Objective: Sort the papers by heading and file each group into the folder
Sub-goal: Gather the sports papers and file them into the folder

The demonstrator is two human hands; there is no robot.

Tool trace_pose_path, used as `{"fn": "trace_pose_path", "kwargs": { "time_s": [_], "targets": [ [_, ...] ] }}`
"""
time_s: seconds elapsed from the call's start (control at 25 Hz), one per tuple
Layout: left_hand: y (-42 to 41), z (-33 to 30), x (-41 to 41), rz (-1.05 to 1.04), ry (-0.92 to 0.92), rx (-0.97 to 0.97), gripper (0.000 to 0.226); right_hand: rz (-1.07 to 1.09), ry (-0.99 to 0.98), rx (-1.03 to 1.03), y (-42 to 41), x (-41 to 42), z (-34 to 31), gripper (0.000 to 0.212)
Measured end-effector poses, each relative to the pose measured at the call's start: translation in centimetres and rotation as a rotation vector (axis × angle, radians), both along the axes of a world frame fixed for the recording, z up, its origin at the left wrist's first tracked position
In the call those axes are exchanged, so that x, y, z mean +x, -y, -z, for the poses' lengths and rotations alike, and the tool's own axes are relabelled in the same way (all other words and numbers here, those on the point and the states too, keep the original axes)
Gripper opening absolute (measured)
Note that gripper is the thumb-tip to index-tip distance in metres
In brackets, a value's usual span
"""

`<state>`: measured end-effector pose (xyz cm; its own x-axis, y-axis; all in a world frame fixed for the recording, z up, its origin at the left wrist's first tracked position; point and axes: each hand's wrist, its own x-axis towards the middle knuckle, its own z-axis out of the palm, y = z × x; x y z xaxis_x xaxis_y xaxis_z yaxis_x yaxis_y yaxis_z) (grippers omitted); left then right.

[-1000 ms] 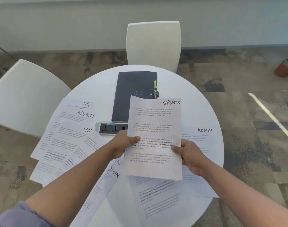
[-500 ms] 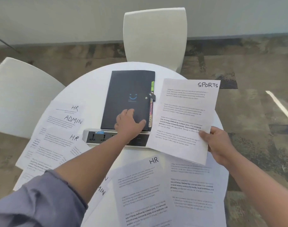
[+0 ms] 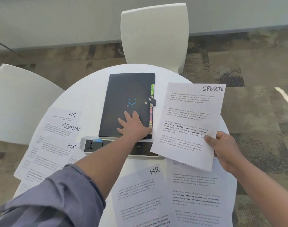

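White paper everywhere on this round table (image 3: pixel 84 89). Closest to the camera there's a sheet headed HR (image 3: pixel 140 194), and just to its right another printed sheet (image 3: pixel 199 194) whose heading is hidden under the paper being held. A grey-blue sleeve (image 3: pixel 46 202) comes in from the lower left.

Over on the left side of the table is a fanned-out pile of sheets (image 3: pixel 50 145), all overlapping, with headings HR, ADMIN and HR showing from far to near.

The right hand (image 3: pixel 225 149) is pinching the lower right edge of the SPORTS sheet (image 3: pixel 189 122), thumb on top, holding it tilted up off the table just to the right of the folder. The edge looks like there could be more than one sheet in that grip, can't really tell.

In the middle there's a power strip (image 3: pixel 94 145) set into the table, partly under the left forearm and the corner of the SPORTS sheet.

The left hand (image 3: pixel 133 126) lies flat on the near right corner of the folder (image 3: pixel 123 92), fingers spread, thumb out at the edge where the coloured tabs (image 3: pixel 151 102) stick out. The folder is dark, closed, snap strap done up, little blue smiley on the cover, sitting mid-table just past the power strip.

Beyond that, a white chair (image 3: pixel 154 33) at the far side, another white chair (image 3: pixel 17 99) on the left, and patterned carpet (image 3: pixel 246 54).
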<state>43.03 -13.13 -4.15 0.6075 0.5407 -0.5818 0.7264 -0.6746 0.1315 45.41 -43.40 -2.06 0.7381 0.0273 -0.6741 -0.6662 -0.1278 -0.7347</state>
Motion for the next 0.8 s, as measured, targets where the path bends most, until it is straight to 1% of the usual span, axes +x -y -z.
{"fn": "trace_pose_path", "kwargs": {
  "time_s": [0.16,0.36,0.44,0.56,0.64,0.72,0.8],
  "targets": [
    [-0.3,0.0,0.7,-0.015,-0.003,-0.037,0.098,0.005,-0.007,0.008,-0.2,0.1,0.3,0.017],
    [-0.2,-0.3,0.8,-0.012,-0.041,-0.056,0.112,-0.010,-0.011,0.025,-0.3,-0.2,0.5,0.019],
    [0.3,-0.5,0.9,-0.050,-0.048,-0.057,0.114,-0.013,-0.011,0.029,-0.3,-0.4,0.7,0.019],
    [1.0,-0.8,1.1,-0.106,-0.066,-0.009,0.114,0.000,-0.010,0.034,-0.1,-0.5,0.8,0.019],
    [1.2,-0.7,1.1,-0.110,-0.070,-0.034,0.113,-0.004,-0.014,0.033,0.0,-0.5,0.9,0.019],
    [1.3,-0.5,1.3,-0.073,-0.074,-0.062,0.107,-0.008,-0.016,0.030,0.1,-0.5,0.9,0.019],
    [1.2,-0.8,1.8,-0.022,-0.029,-0.087,0.087,-0.005,-0.014,0.029,0.2,-0.4,1.0,0.019]
  ]
}}
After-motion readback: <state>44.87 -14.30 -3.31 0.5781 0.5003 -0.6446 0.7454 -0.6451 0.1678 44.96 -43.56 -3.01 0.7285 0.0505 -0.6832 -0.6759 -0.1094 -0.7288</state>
